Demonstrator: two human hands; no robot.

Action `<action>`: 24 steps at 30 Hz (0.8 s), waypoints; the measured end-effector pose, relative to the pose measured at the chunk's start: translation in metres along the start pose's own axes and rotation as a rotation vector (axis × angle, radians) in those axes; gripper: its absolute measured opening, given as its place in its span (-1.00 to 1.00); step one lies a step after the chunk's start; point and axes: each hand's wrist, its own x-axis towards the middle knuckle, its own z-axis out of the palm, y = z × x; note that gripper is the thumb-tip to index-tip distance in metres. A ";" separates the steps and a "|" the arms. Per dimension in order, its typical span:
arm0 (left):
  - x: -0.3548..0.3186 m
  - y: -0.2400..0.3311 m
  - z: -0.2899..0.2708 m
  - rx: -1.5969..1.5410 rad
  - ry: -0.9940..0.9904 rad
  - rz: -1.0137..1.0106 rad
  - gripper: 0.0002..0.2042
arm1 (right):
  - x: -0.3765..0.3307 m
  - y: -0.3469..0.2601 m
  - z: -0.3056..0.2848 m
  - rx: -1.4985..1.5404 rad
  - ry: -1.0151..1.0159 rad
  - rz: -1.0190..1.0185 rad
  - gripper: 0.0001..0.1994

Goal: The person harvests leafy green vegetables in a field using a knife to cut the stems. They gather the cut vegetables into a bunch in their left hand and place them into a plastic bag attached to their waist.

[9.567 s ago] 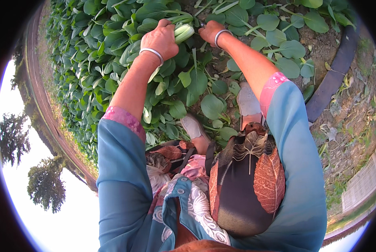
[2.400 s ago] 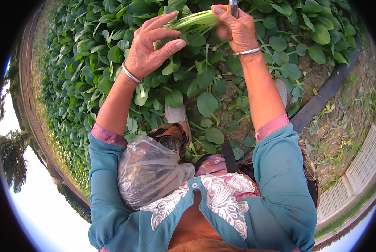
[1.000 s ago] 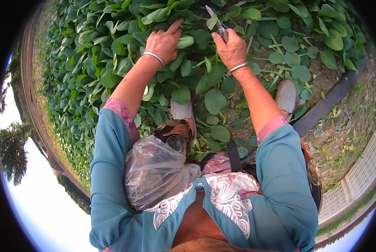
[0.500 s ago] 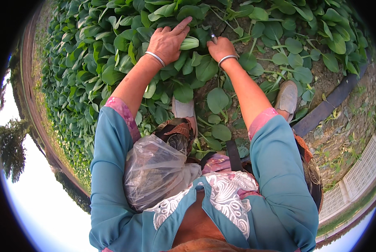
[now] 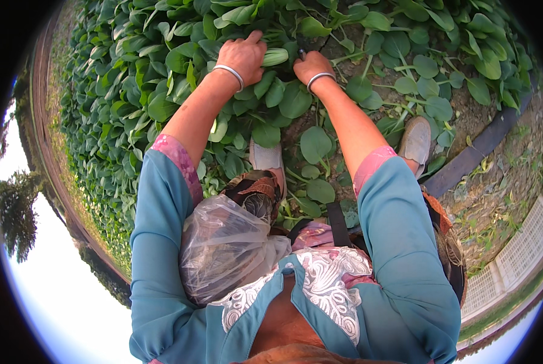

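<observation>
Among the leafy green plants, my left hand (image 5: 244,60) is closed around a bok choy (image 5: 275,57). The pale green stem end of that plant sticks out on the right side of the hand, and its leaves are mostly hidden. Just to the right, low over the soil, my right hand (image 5: 314,67) is wrapped round a small hand tool (image 5: 302,54). Only a short metal neck of the tool shows beyond my fingers; its working end is hidden among leaves. A light bracelet circles each wrist.
A dense bed of bok choy (image 5: 113,91) spreads to the left and far side. Loose-standing plants (image 5: 426,88) grow on the right. A clear plastic bag (image 5: 223,249) rests by my left thigh. A dark strip (image 5: 465,161) and a white crate (image 5: 508,261) lie at right.
My left index finger, stretched out before, is now curled in. My right hand has shifted slightly left with the tool, and less of its metal neck shows.
</observation>
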 end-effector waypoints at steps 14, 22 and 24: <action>0.005 0.003 0.002 0.008 0.047 0.025 -0.53 | 0.006 -0.016 -0.007 -0.142 -0.049 -0.016 -0.67; 0.017 0.005 -0.001 0.003 -0.162 -0.094 -0.56 | 0.005 -0.008 -0.007 -0.190 -0.028 -0.053 -0.66; 0.017 0.010 -0.005 0.016 -0.182 -0.102 -0.54 | 0.005 0.007 -0.006 -0.125 0.025 -0.075 -0.66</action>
